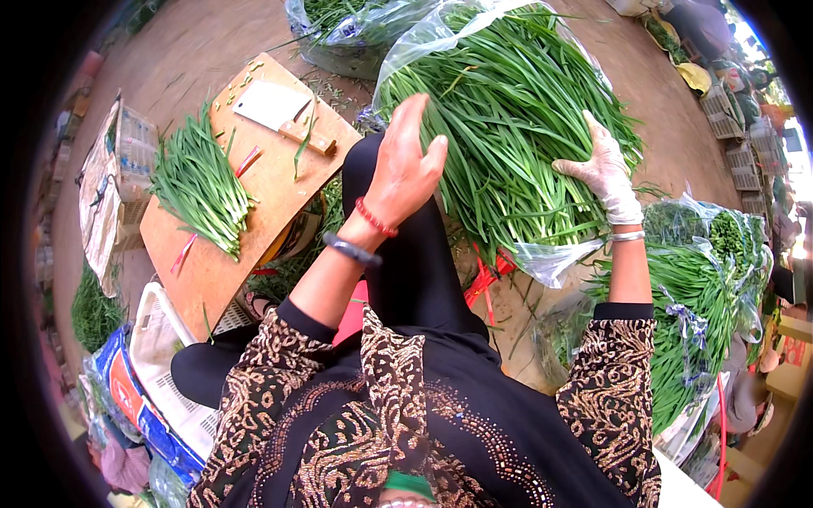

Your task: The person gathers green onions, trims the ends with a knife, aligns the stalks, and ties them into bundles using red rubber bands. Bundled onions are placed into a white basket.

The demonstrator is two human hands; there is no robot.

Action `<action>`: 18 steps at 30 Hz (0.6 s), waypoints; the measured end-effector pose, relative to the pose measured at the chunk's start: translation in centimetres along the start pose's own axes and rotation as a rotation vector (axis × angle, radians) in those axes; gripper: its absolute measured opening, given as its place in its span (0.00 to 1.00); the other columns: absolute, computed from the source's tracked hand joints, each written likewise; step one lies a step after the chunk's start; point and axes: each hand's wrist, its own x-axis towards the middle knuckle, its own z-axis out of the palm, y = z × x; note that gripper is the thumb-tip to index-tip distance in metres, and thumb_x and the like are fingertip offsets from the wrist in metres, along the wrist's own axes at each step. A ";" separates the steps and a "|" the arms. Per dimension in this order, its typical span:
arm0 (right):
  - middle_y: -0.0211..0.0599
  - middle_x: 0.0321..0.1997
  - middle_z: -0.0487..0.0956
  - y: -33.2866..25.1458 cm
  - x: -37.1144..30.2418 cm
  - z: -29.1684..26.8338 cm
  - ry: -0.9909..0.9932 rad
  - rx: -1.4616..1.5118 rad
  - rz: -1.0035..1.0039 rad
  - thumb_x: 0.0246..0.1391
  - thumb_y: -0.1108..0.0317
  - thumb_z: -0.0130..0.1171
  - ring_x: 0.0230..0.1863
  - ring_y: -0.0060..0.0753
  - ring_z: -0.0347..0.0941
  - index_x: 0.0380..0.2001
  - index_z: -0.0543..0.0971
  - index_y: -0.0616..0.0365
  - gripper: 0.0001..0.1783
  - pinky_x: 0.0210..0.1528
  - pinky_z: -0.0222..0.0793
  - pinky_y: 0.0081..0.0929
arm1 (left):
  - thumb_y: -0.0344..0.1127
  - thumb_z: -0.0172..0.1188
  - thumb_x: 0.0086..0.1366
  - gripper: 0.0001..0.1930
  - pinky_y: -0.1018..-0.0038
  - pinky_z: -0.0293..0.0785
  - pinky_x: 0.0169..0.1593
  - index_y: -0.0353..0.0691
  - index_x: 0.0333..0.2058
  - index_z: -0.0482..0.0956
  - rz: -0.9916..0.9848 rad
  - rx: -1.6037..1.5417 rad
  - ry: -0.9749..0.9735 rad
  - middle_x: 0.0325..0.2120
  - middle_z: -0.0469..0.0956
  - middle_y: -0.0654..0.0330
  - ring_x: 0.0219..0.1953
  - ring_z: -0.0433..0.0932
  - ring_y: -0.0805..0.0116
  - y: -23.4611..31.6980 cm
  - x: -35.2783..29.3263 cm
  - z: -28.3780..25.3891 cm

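Note:
A large heap of long green chives point(508, 110) lies in an open clear plastic bag point(555, 258) in front of me. My left hand point(408, 159), bare, hovers at the heap's left edge, thumb apart from the fingers and nothing visible in it. On the heap's right side rests my right hand point(603, 169) in a thin whitish glove, its fingers and thumb spread over the stalks. To the left, a smaller bunch of chives point(199, 182) lies on a wooden board point(292, 190), across red strips point(185, 252). A cleaver point(271, 105) with a wooden handle lies farther back on it.
Another bag of greens point(339, 38) stands behind. More bagged chives point(690, 313) sit at my right. Red ties point(489, 278) lie below the heap. White plastic crates point(157, 339) and a blue-and-orange sack point(140, 406) are at my lower left. Stacked crates point(743, 165) line the far right.

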 end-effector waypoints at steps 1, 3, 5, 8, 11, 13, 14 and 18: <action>0.53 0.64 0.68 0.2 0.2 0.0 -0.012 0.025 0.003 0.27 0.48 0.80 0.64 0.52 0.64 0.68 0.58 0.57 0.65 0.66 0.61 0.40 | 0.34 0.56 0.63 0.27 0.66 0.64 0.65 0.26 0.58 0.66 0.002 0.077 0.013 0.58 0.69 0.41 0.63 0.67 0.54 -0.7 0.9 0.3; 0.53 0.64 0.67 0.9 0.2 0.0 -0.028 0.076 0.004 0.28 0.49 0.80 0.65 0.52 0.64 0.69 0.58 0.57 0.64 0.66 0.60 0.40 | 0.39 0.58 0.62 0.34 0.65 0.56 0.69 0.22 0.61 0.61 -0.128 0.110 -0.087 0.63 0.63 0.38 0.66 0.63 0.48 -1.8 3.3 0.3; 0.53 0.65 0.67 1.5 0.7 0.1 -0.013 0.141 -0.033 0.29 0.50 0.80 0.65 0.52 0.63 0.69 0.59 0.57 0.63 0.67 0.60 0.40 | 0.40 0.58 0.61 0.32 0.64 0.62 0.64 0.20 0.57 0.63 -0.281 0.086 -0.186 0.57 0.67 0.34 0.61 0.68 0.46 -1.7 5.1 -0.9; 0.54 0.65 0.66 2.4 1.1 -0.2 -0.028 0.223 -0.044 0.31 0.51 0.80 0.66 0.52 0.63 0.69 0.59 0.57 0.62 0.67 0.59 0.40 | 0.40 0.57 0.60 0.27 0.62 0.69 0.57 0.21 0.51 0.69 -0.347 0.096 -0.329 0.49 0.74 0.33 0.54 0.74 0.43 -2.2 6.1 -1.2; 0.55 0.66 0.66 2.7 1.3 -0.7 -0.056 0.242 -0.031 0.32 0.51 0.79 0.66 0.53 0.62 0.69 0.58 0.57 0.61 0.67 0.58 0.42 | 0.40 0.56 0.62 0.23 0.62 0.70 0.55 0.22 0.46 0.72 -0.424 0.039 -0.299 0.44 0.78 0.36 0.51 0.77 0.46 -3.9 4.8 -0.9; 0.56 0.65 0.66 2.9 1.6 -0.7 -0.063 0.226 -0.025 0.33 0.51 0.78 0.66 0.53 0.62 0.69 0.58 0.57 0.60 0.67 0.58 0.42 | 0.41 0.55 0.65 0.19 0.64 0.76 0.46 0.26 0.39 0.76 -0.626 -0.267 -0.276 0.36 0.81 0.45 0.41 0.82 0.54 -7.2 3.4 -1.0; 0.56 0.66 0.65 2.9 1.7 -0.9 -0.064 0.206 -0.024 0.34 0.51 0.78 0.67 0.52 0.62 0.69 0.58 0.57 0.60 0.67 0.58 0.42 | 0.42 0.56 0.65 0.18 0.65 0.77 0.42 0.27 0.39 0.77 -0.817 -0.580 -0.239 0.35 0.82 0.48 0.38 0.82 0.57 -9.9 2.2 -0.2; 0.54 0.66 0.66 3.3 2.2 -0.7 -0.069 0.229 -0.034 0.34 0.52 0.78 0.67 0.52 0.62 0.69 0.59 0.55 0.59 0.68 0.57 0.41 | 0.42 0.58 0.67 0.16 0.70 0.80 0.30 0.30 0.37 0.79 -1.175 -1.181 -0.137 0.26 0.82 0.57 0.24 0.81 0.67 -13.9 0.4 1.4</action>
